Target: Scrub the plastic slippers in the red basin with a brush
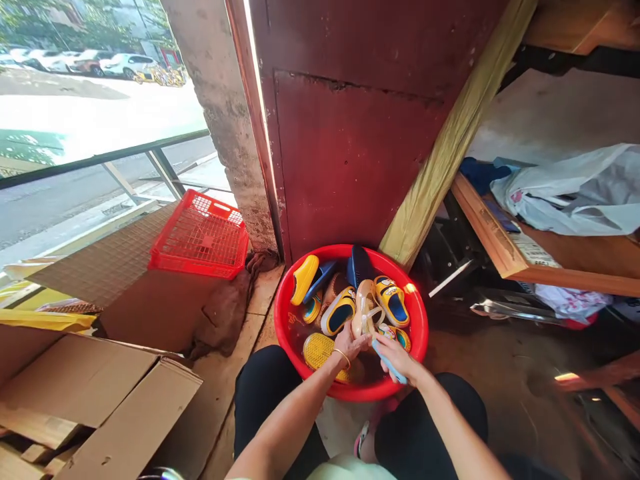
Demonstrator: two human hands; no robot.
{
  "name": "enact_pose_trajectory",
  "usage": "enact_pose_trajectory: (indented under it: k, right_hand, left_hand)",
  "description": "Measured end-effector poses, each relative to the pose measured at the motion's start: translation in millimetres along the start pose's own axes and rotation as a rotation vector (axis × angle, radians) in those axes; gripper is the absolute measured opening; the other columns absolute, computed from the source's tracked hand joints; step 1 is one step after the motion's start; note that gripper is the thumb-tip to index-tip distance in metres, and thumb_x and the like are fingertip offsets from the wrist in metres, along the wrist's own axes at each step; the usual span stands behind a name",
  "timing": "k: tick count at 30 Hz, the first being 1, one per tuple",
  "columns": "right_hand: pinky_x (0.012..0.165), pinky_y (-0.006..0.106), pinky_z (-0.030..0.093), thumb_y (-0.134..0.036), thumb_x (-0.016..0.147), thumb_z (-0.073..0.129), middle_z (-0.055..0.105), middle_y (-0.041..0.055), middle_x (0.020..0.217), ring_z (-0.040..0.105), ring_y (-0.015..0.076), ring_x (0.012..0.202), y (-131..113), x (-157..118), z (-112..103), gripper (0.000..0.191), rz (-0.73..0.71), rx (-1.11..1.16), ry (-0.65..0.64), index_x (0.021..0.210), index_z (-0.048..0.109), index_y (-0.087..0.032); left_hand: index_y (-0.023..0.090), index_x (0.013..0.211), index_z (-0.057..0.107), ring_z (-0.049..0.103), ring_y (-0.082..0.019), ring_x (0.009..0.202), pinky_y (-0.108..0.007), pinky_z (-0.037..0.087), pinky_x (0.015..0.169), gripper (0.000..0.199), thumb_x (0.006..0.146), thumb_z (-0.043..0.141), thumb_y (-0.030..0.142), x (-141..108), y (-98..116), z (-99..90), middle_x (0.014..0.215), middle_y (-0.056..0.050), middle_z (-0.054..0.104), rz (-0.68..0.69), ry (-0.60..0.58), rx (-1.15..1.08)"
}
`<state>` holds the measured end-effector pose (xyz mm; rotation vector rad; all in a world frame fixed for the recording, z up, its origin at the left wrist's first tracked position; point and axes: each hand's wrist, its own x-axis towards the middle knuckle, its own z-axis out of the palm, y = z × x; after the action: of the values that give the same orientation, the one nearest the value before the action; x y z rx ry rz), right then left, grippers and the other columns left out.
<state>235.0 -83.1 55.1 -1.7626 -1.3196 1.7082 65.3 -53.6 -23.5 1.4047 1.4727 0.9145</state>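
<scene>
Bare arms [293,420] reached over two dark trouser legs [267,390] to a red tub [279,327] full of wet shoes. The left hand [351,345] was pinching the near end of a pale shoe [362,307], which was in the middle of the tub with yellow shoes [304,280] around it. The right hand [396,358] was curled around a light blue handle [389,362], just beside the pale shoe. It looked like a brush handle, so this was most likely the scrubbing part. The next move seemed to need a firm hold on the pale shoe, because wet shoes could slip, and careful little rubs.
</scene>
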Motion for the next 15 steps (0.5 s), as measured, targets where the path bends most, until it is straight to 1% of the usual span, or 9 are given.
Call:
enact_pose_trajectory:
  k: [2,4,7,10,12,15]
  right_hand:
    - [0.028,0.015,0.027,-0.052,0.094,0.048,0.052,-0.0083,0.05,0.04,0.0079,0.026,19.6,-26.7,-10.5,0.071,0.015,-0.067,-0.077,0.156,0.034,-0.022]
    - [0.029,0.015,0.029,-0.058,0.092,0.049,0.053,-0.0085,0.053,0.038,0.0067,0.028,32.2,-52.1,-18.9,0.077,0.028,-0.062,-0.101,0.158,0.031,-0.023]
    - [0.03,0.016,0.028,-0.063,0.09,0.049,0.053,-0.0075,0.056,0.038,0.0062,0.03,37.5,-78.6,-19.1,0.083,0.005,0.05,-0.031,0.159,0.027,-0.022]
    - [0.03,0.018,0.028,-0.068,0.087,0.049,0.053,-0.0063,0.058,0.039,0.0071,0.031,37.1,-90.7,-6.4,0.089,-0.036,0.124,0.065,0.158,0.027,-0.019]
    - [0.03,0.019,0.03,-0.072,0.085,0.049,0.052,-0.006,0.059,0.04,0.0078,0.031,38.0,-94.6,2.8,0.092,-0.049,0.118,0.117,0.158,0.03,-0.018]
    - [0.03,0.02,0.032,-0.073,0.084,0.049,0.052,-0.0062,0.06,0.041,0.0087,0.031,41.1,-99.9,10.0,0.092,-0.044,0.053,0.127,0.157,0.032,-0.021]
  left_hand:
    - [0.016,0.127,0.056,0.068,-0.029,0.096,-0.038,0.052,0.083,0.066,0.077,0.072,0.055,1.4,1.8,0.7,0.107,-0.012,0.073,-0.06,-0.033,-0.026]
    - [0.016,0.128,0.055,0.067,-0.028,0.098,-0.04,0.051,0.086,0.067,0.076,0.073,0.055,2.4,6.2,1.4,0.11,-0.011,0.072,-0.07,-0.005,-0.068]
    - [0.017,0.129,0.056,0.064,-0.028,0.105,-0.041,0.049,0.093,0.065,0.076,0.074,0.05,2.0,14.9,0.9,0.116,-0.01,0.069,-0.019,0.091,-0.121]
    - [0.015,0.131,0.055,0.061,-0.029,0.111,-0.042,0.048,0.098,0.062,0.079,0.072,0.044,-0.1,21.8,-2.8,0.12,-0.014,0.065,0.062,0.183,-0.124]
    - [0.016,0.134,0.052,0.058,-0.03,0.117,-0.043,0.047,0.102,0.061,0.081,0.071,0.04,-0.6,24.2,-6.4,0.124,-0.015,0.062,0.153,0.213,-0.072]
    - [0.02,0.138,0.048,0.052,-0.029,0.128,-0.046,0.042,0.11,0.06,0.083,0.068,0.032,1.1,24.7,-10.7,0.134,-0.014,0.055,0.256,0.224,0.061]
